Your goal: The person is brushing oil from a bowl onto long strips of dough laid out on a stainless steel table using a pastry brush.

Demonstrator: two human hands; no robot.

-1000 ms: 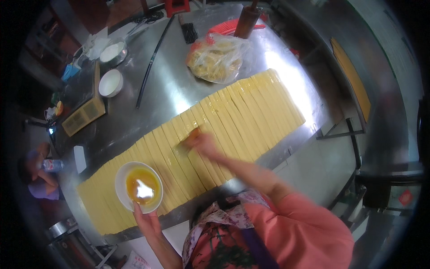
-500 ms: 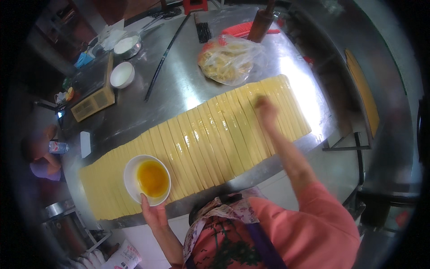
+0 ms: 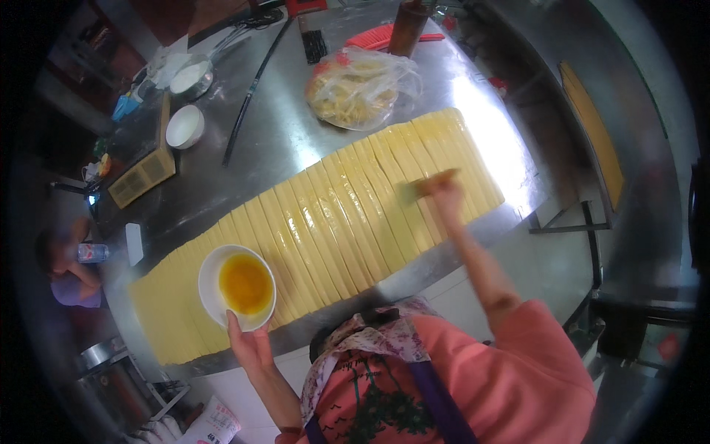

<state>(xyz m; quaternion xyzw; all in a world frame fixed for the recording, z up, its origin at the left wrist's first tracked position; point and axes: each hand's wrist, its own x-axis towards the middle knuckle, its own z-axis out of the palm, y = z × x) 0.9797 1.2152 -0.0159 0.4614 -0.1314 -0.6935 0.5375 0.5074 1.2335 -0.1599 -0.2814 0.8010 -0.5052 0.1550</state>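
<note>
Long strips of pale yellow dough (image 3: 296, 255) lie side by side in a wide slanting band across the metal table. Many in the middle and on the right look glossy. My left hand (image 3: 251, 345) grips the lower rim of a white bowl (image 3: 210, 288), held above the left part of the band. Orange-yellow liquid (image 3: 245, 284) pools inside it. Over the strips on the right, my right hand (image 3: 447, 200) is closed around a brush (image 3: 442, 176) with a wooden-coloured handle. Its bristle end points left at the dough and is smeared by motion.
Beyond the dough lie a plastic bag of yellow food (image 3: 355, 92), a thin dark rod (image 3: 255, 92) and a dark-bristled brush (image 3: 313, 46). A white bowl (image 3: 185, 126) and a wooden frame (image 3: 144, 177) stand at far left. Another person (image 3: 74, 270) sits beyond the left edge.
My right hand has moved a little down and turned, so the brush handle now shows, slanting right. The left hand still holds the bowl. The whole view has shifted slightly.
</note>
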